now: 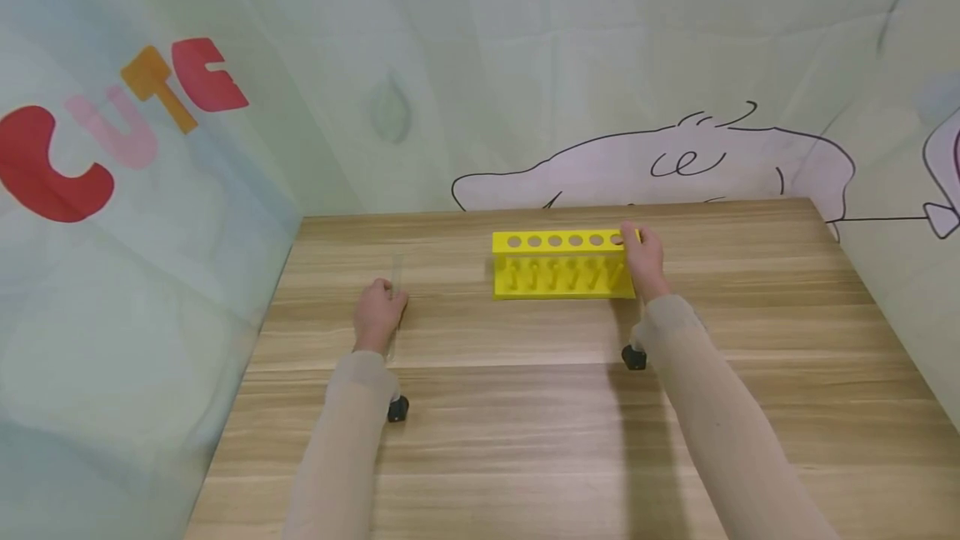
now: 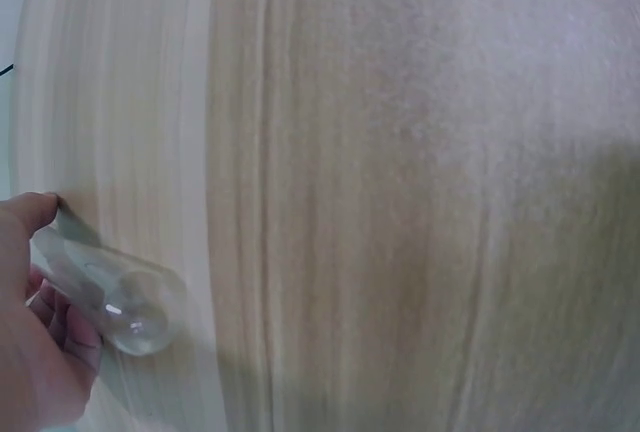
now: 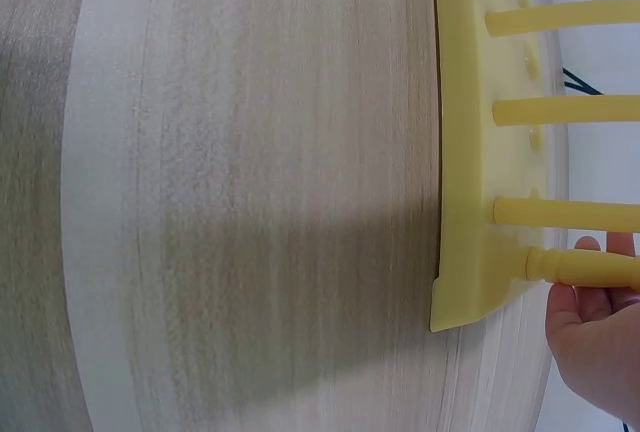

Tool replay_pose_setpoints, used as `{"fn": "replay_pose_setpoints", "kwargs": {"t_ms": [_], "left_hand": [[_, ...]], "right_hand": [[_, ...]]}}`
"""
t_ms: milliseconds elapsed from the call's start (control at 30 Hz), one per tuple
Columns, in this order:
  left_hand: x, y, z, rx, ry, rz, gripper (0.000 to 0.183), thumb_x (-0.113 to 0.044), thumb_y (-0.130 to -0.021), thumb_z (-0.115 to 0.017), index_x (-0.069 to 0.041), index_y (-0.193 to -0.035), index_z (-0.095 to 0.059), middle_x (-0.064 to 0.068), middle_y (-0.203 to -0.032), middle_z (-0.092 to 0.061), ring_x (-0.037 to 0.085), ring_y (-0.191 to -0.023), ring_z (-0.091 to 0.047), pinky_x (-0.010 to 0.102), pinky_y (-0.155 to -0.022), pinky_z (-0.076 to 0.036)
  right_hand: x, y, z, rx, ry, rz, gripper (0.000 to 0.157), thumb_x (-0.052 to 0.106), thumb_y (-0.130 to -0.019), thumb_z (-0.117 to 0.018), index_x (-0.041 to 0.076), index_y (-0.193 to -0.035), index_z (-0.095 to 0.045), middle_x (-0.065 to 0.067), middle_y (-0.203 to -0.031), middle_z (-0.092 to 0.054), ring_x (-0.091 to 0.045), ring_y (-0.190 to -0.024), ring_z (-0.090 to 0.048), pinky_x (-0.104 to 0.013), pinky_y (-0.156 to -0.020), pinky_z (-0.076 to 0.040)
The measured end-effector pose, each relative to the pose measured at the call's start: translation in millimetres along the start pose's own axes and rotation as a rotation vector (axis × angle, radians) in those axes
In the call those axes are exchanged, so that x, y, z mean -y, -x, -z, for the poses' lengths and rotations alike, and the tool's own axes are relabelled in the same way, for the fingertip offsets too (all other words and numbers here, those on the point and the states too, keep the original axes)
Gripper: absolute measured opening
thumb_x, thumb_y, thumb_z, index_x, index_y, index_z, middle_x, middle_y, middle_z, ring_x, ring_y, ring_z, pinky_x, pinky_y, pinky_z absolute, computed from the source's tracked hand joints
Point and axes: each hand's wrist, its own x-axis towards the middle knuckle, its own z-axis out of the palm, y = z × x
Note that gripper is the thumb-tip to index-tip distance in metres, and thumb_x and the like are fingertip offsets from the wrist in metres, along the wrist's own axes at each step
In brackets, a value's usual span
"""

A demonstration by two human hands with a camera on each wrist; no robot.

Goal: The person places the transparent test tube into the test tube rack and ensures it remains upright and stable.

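Note:
A clear, empty-looking test tube [image 1: 398, 267] lies lengthwise over the left part of the table, held by my left hand [image 1: 377, 315]. Its rounded end [image 2: 145, 322] shows in the left wrist view, between the thumb and the curled fingers. To the right, a yellow test tube rack [image 1: 558, 294] stands upright on the wood, with a row of holes along its top and pegs on its base. My right hand [image 1: 647, 261] grips the rack's right end, fingers around the end post [image 3: 580, 267] in the right wrist view. No tubes show in the rack.
The wood-grain table [image 1: 510, 440] ends at the back against a printed cloth backdrop [image 1: 420, 40], which also borders the left side. A small black device [image 1: 398, 409] sits at the left wrist and another black device [image 1: 634, 357] at the right wrist.

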Motion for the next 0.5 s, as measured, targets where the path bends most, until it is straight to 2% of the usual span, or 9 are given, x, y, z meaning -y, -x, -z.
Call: {"fn": "replay_pose_setpoints", "kwargs": {"t_ms": [267,500], "left_hand": [[0.2,-2.3,-0.1,-0.002,-0.002,-0.003,0.045,-0.031,-0.086,-0.046,0.0,-0.118,-0.045,0.022,-0.109,-0.053,0.034,-0.097,-0.052,0.044,-0.079,-0.045],[-0.3,-3.1,-0.6,0.002,-0.025,-0.007,0.044,-0.03,-0.087,-0.045,0.001,-0.117,-0.044,0.021,-0.107,-0.052,0.034,-0.096,-0.052,0.044,-0.078,-0.044]], "right_hand": [[0.3,0.1,-1.7,-0.007,-0.011,0.015,0.051,0.044,-0.091,-0.037,0.001,-0.116,-0.047,-0.015,-0.126,-0.045,-0.025,-0.112,-0.038,-0.037,-0.102,-0.031],[1.7,1.1,-2.5,-0.023,-0.033,0.005,0.045,0.04,-0.092,-0.039,0.0,-0.109,-0.047,-0.013,-0.117,-0.047,-0.024,-0.104,-0.039,-0.033,-0.093,-0.033]]}}
